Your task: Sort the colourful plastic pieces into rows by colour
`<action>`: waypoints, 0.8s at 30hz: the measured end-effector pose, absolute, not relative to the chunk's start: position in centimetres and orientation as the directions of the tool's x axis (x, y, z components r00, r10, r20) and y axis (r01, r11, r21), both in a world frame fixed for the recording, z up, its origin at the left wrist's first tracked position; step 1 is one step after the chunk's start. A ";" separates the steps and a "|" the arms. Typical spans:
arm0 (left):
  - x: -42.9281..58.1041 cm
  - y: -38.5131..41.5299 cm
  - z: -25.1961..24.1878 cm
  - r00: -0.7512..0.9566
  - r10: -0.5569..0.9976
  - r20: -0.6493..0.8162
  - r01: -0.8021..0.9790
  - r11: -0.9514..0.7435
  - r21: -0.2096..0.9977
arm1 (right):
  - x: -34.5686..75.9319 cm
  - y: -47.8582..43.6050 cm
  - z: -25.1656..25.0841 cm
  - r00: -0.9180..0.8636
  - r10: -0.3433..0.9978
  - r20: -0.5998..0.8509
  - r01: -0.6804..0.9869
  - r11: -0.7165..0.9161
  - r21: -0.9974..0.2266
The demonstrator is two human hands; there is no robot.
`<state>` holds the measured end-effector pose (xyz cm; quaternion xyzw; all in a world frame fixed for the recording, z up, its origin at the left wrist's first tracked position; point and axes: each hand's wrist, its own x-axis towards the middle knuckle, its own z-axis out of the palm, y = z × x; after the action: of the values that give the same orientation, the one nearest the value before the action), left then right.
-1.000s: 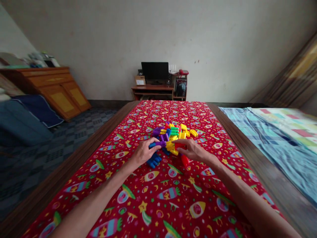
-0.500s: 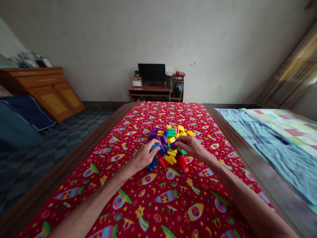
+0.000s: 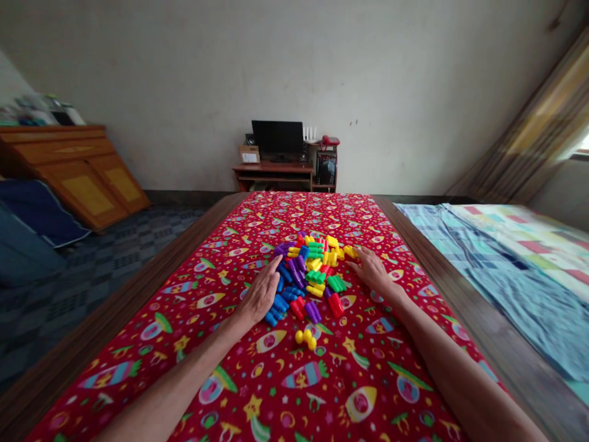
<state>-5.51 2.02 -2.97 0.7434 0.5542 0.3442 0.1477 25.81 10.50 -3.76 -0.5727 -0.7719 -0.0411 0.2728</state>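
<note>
Several plastic toy blocks in blue, purple, green, yellow and red lie in a loose pile (image 3: 315, 276) on a red patterned cloth (image 3: 308, 368). My left hand (image 3: 261, 293) lies along the pile's left side, fingers stretched forward beside the blue blocks (image 3: 277, 305). On the other side, my right hand (image 3: 372, 270) has its fingers extended and thumb apart. Its fingertips are at a yellow block (image 3: 350, 252); whether they touch it I cannot tell. A purple block (image 3: 313, 312) rests at the near edge, with a knobbed yellow piece (image 3: 306, 339) nearer to me.
The cloth covers a table with dark wooden edges (image 3: 197, 236). To the right is a bed with a blue sheet (image 3: 501, 276). By the far wall stands a desk (image 3: 276, 167) bearing a monitor (image 3: 277, 136). A wooden cabinet (image 3: 78, 175) stands at the left.
Both hands have moved apart to the pile's sides; the right has left the purple block it was holding. A knobbed yellow piece now lies in front, and the blocks are more spread out.
</note>
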 end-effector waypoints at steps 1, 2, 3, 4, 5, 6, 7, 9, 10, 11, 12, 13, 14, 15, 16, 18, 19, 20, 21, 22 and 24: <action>-5.5 2.0 -3.0 0.144 0.931 0.336 0.713 -0.333 0.618 | 26.0 10.8 -4.3 -0.204 0.863 0.463 0.909 0.343 -0.239; -5.5 2.0 -2.9 0.144 0.933 0.331 0.708 -0.331 0.624 | 26.1 11.1 -4.7 -0.213 0.861 0.463 0.906 0.351 -0.237; -5.5 2.0 -2.9 0.144 0.932 0.332 0.706 -0.332 0.626 | 26.0 11.5 -4.8 -0.211 0.858 0.469 0.901 0.356 -0.246; -5.5 2.1 -3.0 0.147 0.931 0.334 0.707 -0.335 0.624 | 25.9 11.9 -4.6 -0.198 0.857 0.476 0.896 0.355 -0.266; -5.5 2.1 -3.0 0.148 0.929 0.338 0.708 -0.338 0.620 | 25.8 12.4 -4.2 -0.178 0.862 0.475 0.890 0.346 -0.296; -5.6 2.1 -3.1 0.149 0.927 0.343 0.710 -0.342 0.616 | 25.7 13.1 -3.5 -0.147 0.874 0.463 0.884 0.326 -0.335; -5.7 2.2 -3.2 0.152 0.925 0.348 0.710 -0.347 0.613 | 25.6 13.9 -2.7 -0.108 0.890 0.442 0.878 0.294 -0.378; -5.9 2.4 -3.5 0.154 0.921 0.357 0.711 -0.354 0.608 | 25.6 15.7 -0.9 -0.039 0.925 0.378 0.867 0.220 -0.448; -6.0 2.5 -3.7 0.155 0.919 0.362 0.712 -0.358 0.604 | 25.7 16.6 -0.1 -0.021 0.940 0.339 0.866 0.187 -0.464; -6.1 2.6 -3.9 0.153 0.917 0.369 0.715 -0.361 0.599 | 25.8 17.5 0.7 -0.015 0.952 0.306 0.868 0.164 -0.468; -6.3 2.7 -4.1 0.151 0.914 0.376 0.718 -0.362 0.594 | 25.9 18.4 1.2 -0.021 0.960 0.279 0.872 0.154 -0.464; -6.4 2.8 -4.3 0.147 0.912 0.384 0.722 -0.364 0.588 | 25.9 19.3 1.6 -0.035 0.965 0.259 0.877 0.154 -0.455; -6.5 2.8 -4.4 0.141 0.909 0.391 0.726 -0.364 0.583 | 26.0 20.0 1.8 -0.051 0.968 0.244 0.881 0.158 -0.446; -6.5 2.9 -4.6 0.140 0.909 0.393 0.729 -0.363 0.580 | 25.9 20.7 1.9 -0.066 0.970 0.235 0.883 0.166 -0.439; -6.6 2.9 -4.7 0.139 0.909 0.394 0.732 -0.362 0.576 | 25.9 21.4 1.8 -0.079 0.970 0.231 0.883 0.175 -0.436; -6.7 2.9 -4.8 0.142 0.909 0.391 0.737 -0.361 0.572 | 25.6 22.4 1.3 -0.095 0.968 0.231 0.884 0.189 -0.427; -6.7 2.8 -4.8 0.144 0.910 0.389 0.738 -0.361 0.571 | 25.5 22.8 1.0 -0.095 0.967 0.238 0.886 0.191 -0.423; -6.7 2.8 -4.8 0.143 0.911 0.387 0.738 -0.359 0.571 | 25.5 23.1 0.8 -0.088 0.965 0.248 0.889 0.189 -0.417; -6.7 2.7 -4.8 0.143 0.911 0.386 0.739 -0.358 0.571 | 25.5 23.3 0.5 -0.076 0.963 0.260 0.894 0.182 -0.410; -6.7 2.7 -4.7 0.145 0.912 0.384 0.740 -0.357 0.570 | 25.6 23.4 0.3 -0.064 0.960 0.271 0.900 0.173 -0.401; -6.7 2.7 -4.7 0.147 0.911 0.385 0.741 -0.359 0.567 | 25.8 23.4 -0.1 -0.057 0.957 0.284 0.910 0.166 -0.379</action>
<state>-6.74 2.72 -4.70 0.7473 0.5528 0.3478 0.1224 25.82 23.38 -0.09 -0.6437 -0.7252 0.0491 0.2393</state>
